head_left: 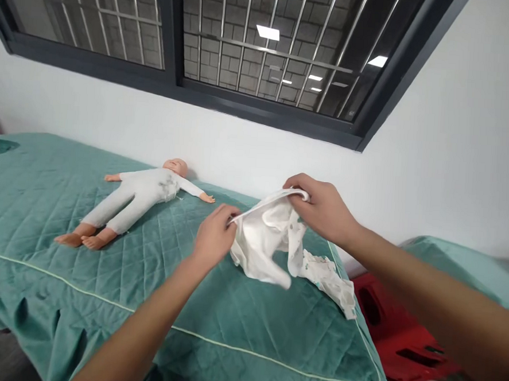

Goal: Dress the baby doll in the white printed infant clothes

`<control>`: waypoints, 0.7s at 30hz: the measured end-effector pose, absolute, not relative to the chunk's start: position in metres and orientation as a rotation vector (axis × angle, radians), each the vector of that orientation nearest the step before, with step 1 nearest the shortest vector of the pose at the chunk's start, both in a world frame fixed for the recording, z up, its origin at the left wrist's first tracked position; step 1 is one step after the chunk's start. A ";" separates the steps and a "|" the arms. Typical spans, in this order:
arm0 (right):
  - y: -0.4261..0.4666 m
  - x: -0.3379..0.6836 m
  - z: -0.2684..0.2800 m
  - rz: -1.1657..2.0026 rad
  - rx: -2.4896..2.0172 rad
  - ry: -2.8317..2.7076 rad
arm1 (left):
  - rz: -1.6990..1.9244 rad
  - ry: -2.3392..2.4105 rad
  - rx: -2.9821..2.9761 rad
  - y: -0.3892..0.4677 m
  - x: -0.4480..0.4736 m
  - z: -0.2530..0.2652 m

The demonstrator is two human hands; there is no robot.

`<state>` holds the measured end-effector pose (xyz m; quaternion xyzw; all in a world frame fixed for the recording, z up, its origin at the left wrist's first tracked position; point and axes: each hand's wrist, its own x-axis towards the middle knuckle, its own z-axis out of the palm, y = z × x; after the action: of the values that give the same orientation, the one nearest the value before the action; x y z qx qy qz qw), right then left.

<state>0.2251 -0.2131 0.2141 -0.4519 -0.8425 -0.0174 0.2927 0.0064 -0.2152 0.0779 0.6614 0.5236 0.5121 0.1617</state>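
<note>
A small white baby garment [257,245] with a sparse print hangs between my two hands over the green bed. My left hand [217,231] pinches one end of its edge, and my right hand [316,206] grips the other end, so the edge is drawn out between them. The lower part droops, slightly blurred. Beside it on the right, another white printed piece of cloth [331,278] lies crumpled on the bedspread; whether the two are joined I cannot tell. To the left, a baby doll [144,192] with a white cloth body lies on its back, arms spread.
The quilted green bedspread [154,282] has pale piping along its edge. Behind it is a white wall with a dark-framed, barred window [259,107]. A red plastic stool or chair [395,331] stands off the bed's right end, near another green-covered surface [457,260].
</note>
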 end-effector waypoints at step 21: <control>-0.180 0.214 0.138 0.315 -1.178 -2.230 | 1.089 1.881 2.745 -0.221 -0.024 0.146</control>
<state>0.2137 -0.1804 0.1384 -0.4427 -0.8383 0.1185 0.2953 -0.0244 -0.2212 0.1459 0.7714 0.5285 0.3061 -0.1790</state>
